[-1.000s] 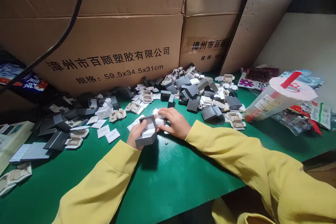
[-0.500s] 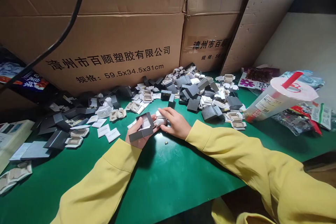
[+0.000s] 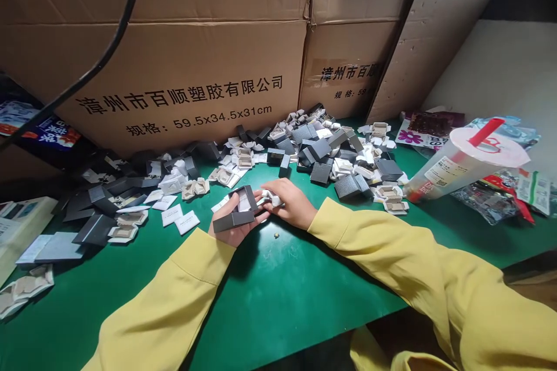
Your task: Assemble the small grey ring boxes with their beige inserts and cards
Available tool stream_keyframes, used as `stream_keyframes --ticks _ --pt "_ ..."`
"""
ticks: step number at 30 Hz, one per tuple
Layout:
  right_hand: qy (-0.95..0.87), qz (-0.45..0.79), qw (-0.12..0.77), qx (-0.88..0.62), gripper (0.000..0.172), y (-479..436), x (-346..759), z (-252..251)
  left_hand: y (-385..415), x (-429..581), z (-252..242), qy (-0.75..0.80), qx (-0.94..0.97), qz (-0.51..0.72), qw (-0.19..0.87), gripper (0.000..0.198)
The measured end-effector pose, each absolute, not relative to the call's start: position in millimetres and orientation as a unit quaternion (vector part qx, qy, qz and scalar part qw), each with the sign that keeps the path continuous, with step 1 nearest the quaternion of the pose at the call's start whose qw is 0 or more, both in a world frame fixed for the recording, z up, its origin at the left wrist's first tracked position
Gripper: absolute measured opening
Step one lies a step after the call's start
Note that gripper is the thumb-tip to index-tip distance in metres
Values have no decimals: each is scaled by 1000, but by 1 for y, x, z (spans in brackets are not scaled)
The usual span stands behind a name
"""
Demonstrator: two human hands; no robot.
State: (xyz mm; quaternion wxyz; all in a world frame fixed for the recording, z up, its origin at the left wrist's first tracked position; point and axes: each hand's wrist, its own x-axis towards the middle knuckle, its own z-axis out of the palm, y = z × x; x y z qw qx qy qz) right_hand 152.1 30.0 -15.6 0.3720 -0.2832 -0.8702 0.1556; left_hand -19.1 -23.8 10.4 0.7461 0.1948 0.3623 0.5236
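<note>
My left hand (image 3: 230,232) is closed around a small black jewellery-type box (image 3: 235,219) with its lid folded open; a white printed card (image 3: 244,202) shows inside. Right beside it, my right hand (image 3: 290,203) grips a small white folded insert (image 3: 273,198), partly covered by the fingers. The fingertips of both hands nearly meet at the box's right side. On the table just below them lies a tiny gold-coloured piece (image 3: 277,236), too small to name. White printed cards (image 3: 187,223) lie to the left of my left hand.
Black boxes and white inserts are heaped (image 3: 319,151) behind the hands, with more black boxes (image 3: 96,229) at left. A lidded drink cup (image 3: 461,165) with a red straw leans at right near snack packets (image 3: 491,200). Large cartons (image 3: 195,69) wall off the green table's (image 3: 304,313) back.
The white insert in my right hand has turned and is now more covered, as the fingers curl further around it. My left hand holds the black box almost unmoved.
</note>
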Motion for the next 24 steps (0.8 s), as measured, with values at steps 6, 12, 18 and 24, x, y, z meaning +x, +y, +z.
stream_keyframes --ticks 6,12,18,24 --pt "-874 166 328 -316 66 27 152 -11 -25 -20 14 402 195 529 722 39" --pt "-891 180 283 -304 54 24 154 -10 -25 -20 15 382 189 554 714 37" --pt "-907 121 312 -256 51 28 152 -18 -22 -23 7 361 198 594 691 33" --pt "-901 41 352 -251 42 37 161 -18 -22 -24 6 373 232 617 653 32"
